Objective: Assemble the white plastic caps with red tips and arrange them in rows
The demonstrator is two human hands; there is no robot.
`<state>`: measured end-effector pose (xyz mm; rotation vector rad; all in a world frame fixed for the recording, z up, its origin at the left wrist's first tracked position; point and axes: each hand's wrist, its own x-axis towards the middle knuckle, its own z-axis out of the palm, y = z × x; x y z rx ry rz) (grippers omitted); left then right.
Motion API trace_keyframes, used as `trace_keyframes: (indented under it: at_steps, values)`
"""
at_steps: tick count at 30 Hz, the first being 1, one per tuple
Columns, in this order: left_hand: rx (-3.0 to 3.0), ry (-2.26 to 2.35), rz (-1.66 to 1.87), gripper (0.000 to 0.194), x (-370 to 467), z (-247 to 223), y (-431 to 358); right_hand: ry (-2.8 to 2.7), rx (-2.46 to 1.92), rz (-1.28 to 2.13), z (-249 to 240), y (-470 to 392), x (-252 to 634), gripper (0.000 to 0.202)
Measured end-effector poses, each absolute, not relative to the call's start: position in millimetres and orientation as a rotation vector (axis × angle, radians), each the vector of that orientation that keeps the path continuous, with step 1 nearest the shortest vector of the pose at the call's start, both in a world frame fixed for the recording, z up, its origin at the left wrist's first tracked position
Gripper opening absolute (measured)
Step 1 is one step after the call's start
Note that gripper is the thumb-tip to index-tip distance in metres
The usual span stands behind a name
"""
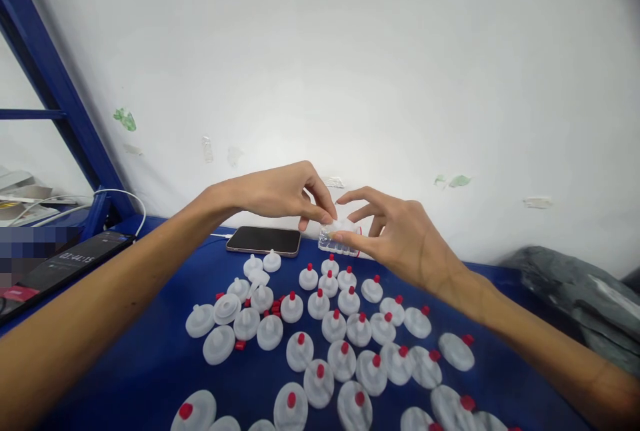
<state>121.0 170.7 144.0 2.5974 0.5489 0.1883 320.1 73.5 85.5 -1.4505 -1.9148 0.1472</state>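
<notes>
My left hand [295, 192] reaches over the back of the blue table, its thumb and forefinger pinched together at a small white piece. My right hand [395, 228] is on the other side, its thumb against a small clear plastic container [338, 242] and its fingers curved above it. The container lies by the wall and has a red edge at its right end. Nearer the camera stand several white round caps with red tips [333, 326]. To the left are several white caps without red tips [247, 323], with small loose red pieces [276, 308] among them.
A dark-screened phone [263, 240] with a white cable lies left of the container. Another phone [70, 264] showing a timer is at far left, beside a blue metal frame [60, 78]. Grey plastic sheeting [585, 298] lies at right. The white wall [320, 71] rises behind.
</notes>
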Motion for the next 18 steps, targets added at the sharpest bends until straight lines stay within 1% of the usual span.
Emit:
trace_keyframes:
  at_steps: [6,8,12,16,18]
  values:
    - [2.687,0.695,0.150,0.017,119,146,169,-1.917,-1.444,0.253,84,75,322,0.046]
    - [2.736,0.794,0.084,0.014,116,146,171,-1.904,-1.441,0.230,85,73,321,0.042]
    - [2.772,0.997,-0.219,0.011,111,143,172,-1.893,-1.414,0.117,89,68,318,0.024]
    - [2.719,1.111,-0.592,0.026,116,135,164,-1.907,-1.412,0.088,89,66,318,0.020]
    - [2.697,1.126,-0.701,0.027,121,128,162,-1.916,-1.405,0.087,88,67,317,0.018]
